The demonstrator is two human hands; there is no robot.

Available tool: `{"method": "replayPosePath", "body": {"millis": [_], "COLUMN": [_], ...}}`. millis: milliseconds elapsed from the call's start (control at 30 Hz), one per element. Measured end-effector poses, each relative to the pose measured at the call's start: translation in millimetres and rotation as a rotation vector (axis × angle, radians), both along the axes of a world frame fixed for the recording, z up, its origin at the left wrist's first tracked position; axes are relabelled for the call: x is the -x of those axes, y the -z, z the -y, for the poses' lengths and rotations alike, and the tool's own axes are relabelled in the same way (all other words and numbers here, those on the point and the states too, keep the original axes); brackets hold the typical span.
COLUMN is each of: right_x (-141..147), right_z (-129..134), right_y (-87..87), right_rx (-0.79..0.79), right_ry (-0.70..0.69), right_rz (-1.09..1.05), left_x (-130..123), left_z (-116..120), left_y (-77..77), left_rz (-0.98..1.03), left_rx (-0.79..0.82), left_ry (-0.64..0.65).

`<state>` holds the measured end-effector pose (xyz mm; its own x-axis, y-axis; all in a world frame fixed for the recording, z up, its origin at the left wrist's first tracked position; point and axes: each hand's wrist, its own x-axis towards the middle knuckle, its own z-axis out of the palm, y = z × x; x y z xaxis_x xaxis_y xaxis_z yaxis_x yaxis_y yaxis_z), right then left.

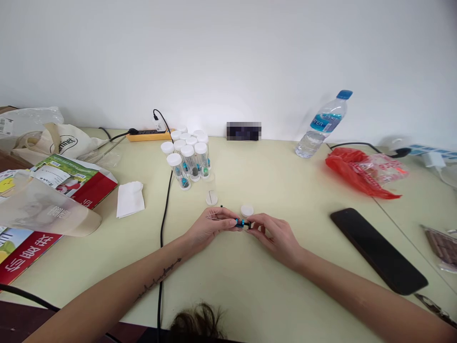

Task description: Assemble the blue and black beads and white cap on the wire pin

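The left fingers point(227, 223) pinch one end of a small blue-and-black piece point(242, 223), and the right fingers point(260, 219) are closed on its dark other end, so the piece sits level between the two sets of fingertips, just above the desk point(271, 181). A thin pale loop point(212, 215) shows over the left fingers' knuckles, with a small black bead point(221, 206) near it; whether the loop is joined to the piece cannot be told.

Just beyond the fingertips lies a white cap point(247, 210). Ahead of the left fingers, near them, a clear uncapped tube point(211, 185) stands upright. Farther out in that direction is a cluster of white-capped tubes point(188, 155) with small coloured parts inside, blue and green among them.

Left of the fingers, a black cable point(166, 205) runs along the desk, with a folded white tissue point(130, 199) beyond it. Well to the right of the right fingers lies a dark phone point(378, 250); farther ahead on that side are a water bottle point(318, 126) and a red plastic bag point(352, 169).
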<state>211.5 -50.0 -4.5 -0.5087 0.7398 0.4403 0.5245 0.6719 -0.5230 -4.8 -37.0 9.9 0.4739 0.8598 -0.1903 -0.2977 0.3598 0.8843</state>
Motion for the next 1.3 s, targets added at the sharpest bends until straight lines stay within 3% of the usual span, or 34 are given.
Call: {"method": "replayPosePath", "body": {"millis": [1300], "right_x": [1.5], "right_z": [0.6], "right_y": [-2.0], "right_rx": [0.006], "right_ry": [0.012], "right_rz": [0.015], "left_x": [1.4], "left_z": [-0.5], "left_y": [2.9], "left_rz": [0.028], "left_rx": [-0.007], "left_ry": [0.026]}}
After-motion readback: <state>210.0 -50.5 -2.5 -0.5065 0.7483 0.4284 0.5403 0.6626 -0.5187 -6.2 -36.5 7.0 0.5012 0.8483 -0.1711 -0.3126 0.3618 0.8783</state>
